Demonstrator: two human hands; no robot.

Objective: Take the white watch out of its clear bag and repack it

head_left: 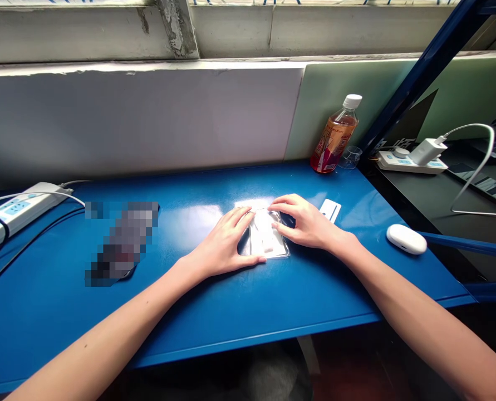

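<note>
Head view: 2 bare hands at work over a blue table (214,326).
Shiny packet: here it is, a clear packet (268,240) flat on the tabletop, between the hands; glare washes it out, so the white shape seems to be inside, though I can't be sure.
Left hand: on the packet's left side, this left hand (225,242) has fingers spread, thumb along the near edge.
Right hand: over the packet's right side, the right hand (304,223) curves in, thumb and forefinger parted.
White card: right of the packet, a card (330,210) peeks from behind that hand.
Bottle: beyond the packet and right, a white-capped bottle (335,139).
Rounded case: well right of the packet, a white case (406,239).
</note>
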